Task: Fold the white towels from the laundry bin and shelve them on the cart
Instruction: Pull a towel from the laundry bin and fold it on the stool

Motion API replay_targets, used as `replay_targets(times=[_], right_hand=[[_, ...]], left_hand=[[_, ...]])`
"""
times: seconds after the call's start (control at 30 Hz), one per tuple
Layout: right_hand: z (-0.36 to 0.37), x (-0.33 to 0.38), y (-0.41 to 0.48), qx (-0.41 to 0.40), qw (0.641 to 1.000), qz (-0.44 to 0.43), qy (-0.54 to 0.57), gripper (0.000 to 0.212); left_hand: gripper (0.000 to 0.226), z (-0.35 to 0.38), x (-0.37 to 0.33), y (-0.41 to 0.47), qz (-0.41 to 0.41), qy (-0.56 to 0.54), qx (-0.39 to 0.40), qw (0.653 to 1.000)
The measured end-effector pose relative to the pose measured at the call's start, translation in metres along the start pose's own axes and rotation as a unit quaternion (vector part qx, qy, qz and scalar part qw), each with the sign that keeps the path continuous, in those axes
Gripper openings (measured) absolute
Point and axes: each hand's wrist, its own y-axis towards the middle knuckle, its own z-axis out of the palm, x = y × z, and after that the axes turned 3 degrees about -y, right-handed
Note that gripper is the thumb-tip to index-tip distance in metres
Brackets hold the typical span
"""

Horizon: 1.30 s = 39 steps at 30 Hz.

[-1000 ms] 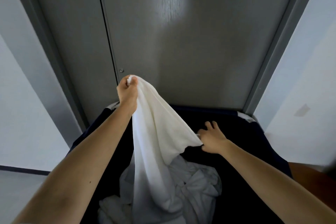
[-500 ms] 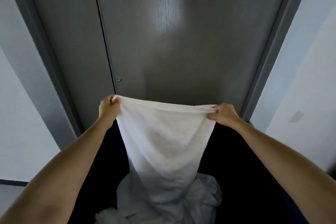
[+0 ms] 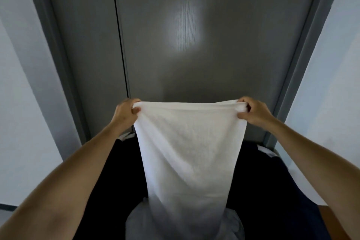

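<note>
Judging the risks from my grip outward, I thought the likeliest slip was at the corners. My left hand [image 3: 125,112] and right hand [image 3: 253,111] each had only a small bunch of the towel's [image 3: 191,152] top hem. A sharp shake to flatten it could have pulled one corner free and dropped that side back into the bin [image 3: 263,191]. The hem between my hands sagged slightly and was rolled over at the right end, so a fold started from there would probably have come out skewed. Further down, the towel narrowed, and its lower end hung in shadow against the pile [image 3: 136,222] of other white linen in the bin. I could not tell whether it hung free or was caught there; if tangled, lifting would have dragged more laundry up with it. The grey door [image 3: 194,45] stood close ahead, which I judged left little room to swing the cloth out. The cart was not in sight.

Both hands were closed on the towel. My left curled its fingers over the hem at the left corner, thumb pressed on the near face. My right pinched the bunched right corner, fingers on top and thumb below. They were well apart at about the same height, above the bin, with the towel hanging between my forearms.
</note>
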Motion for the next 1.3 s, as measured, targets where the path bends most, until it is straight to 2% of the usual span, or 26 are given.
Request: replay_targets(times=[0.07, 0.1, 0.2, 0.3, 0.37, 0.47, 0.63, 0.7, 0.77, 0.87, 0.97, 1.1, 1.13, 1.23, 1.3], right_hand=[[-0.009, 0.004, 0.004, -0.01, 0.999, -0.005, 0.037, 0.055], [-0.011, 0.008, 0.006, -0.016, 0.999, 0.002, 0.047, 0.054], [-0.005, 0.022, 0.006, -0.029, 0.99, 0.057, 0.124, 0.021], [0.012, 0.023, 0.006, -0.06, 0.966, 0.098, 0.231, 0.035], [0.019, 0.021, 0.003, -0.071, 0.96, 0.1, 0.253, 0.038], [0.026, 0.017, -0.003, -0.057, 0.976, 0.041, 0.205, 0.036], [0.031, -0.008, -0.012, 0.013, 0.998, -0.052, 0.034, 0.03], [0.03, -0.019, -0.018, 0.079, 0.994, -0.065, -0.045, 0.022], [0.033, -0.027, -0.026, 0.157, 0.977, -0.064, -0.13, 0.025], [0.05, -0.036, -0.039, 0.207, 0.954, -0.051, -0.209, 0.03], [0.069, -0.047, -0.047, 0.217, 0.953, -0.028, -0.208, 0.027], [0.089, -0.064, -0.065, 0.232, 0.965, 0.028, -0.12, 0.013], [0.095, -0.066, -0.069, 0.252, 0.961, 0.036, -0.111, 0.013], [0.112, -0.071, -0.076, 0.32, 0.937, 0.048, -0.13, 0.038], [0.121, -0.069, -0.078, 0.346, 0.929, 0.082, -0.098, 0.04]], left_hand=[[0.029, -0.013, 0.001, 0.011, 0.047, 0.045, 0.024, 0.998], [0.03, -0.018, 0.002, 0.016, 0.053, 0.059, 0.027, 0.996], [0.028, -0.026, 0.003, 0.02, 0.04, 0.104, 0.017, 0.994], [0.021, -0.021, 0.004, 0.008, 0.021, 0.13, 0.025, 0.991], [0.021, -0.017, 0.006, 0.0, 0.0, 0.139, 0.038, 0.99], [0.024, -0.013, 0.009, -0.009, -0.024, 0.127, 0.032, 0.991], [0.028, -0.007, -0.002, -0.012, -0.06, 0.044, -0.023, 0.997], [0.029, -0.004, -0.007, -0.013, -0.041, 0.045, -0.023, 0.998], [0.029, 0.002, -0.009, -0.018, -0.026, 0.052, -0.007, 0.998], [0.028, 0.014, -0.007, -0.029, -0.026, 0.057, 0.009, 0.998], [0.029, 0.02, -0.004, -0.035, -0.031, 0.051, 0.014, 0.998], [0.025, 0.024, -0.003, -0.041, -0.029, 0.012, 0.01, 0.999], [0.025, 0.024, -0.004, -0.043, -0.026, 0.003, 0.01, 1.0], [0.023, 0.028, -0.005, -0.048, -0.004, -0.012, 0.017, 1.0], [0.021, 0.029, -0.005, -0.049, -0.002, -0.032, 0.012, 0.999]])
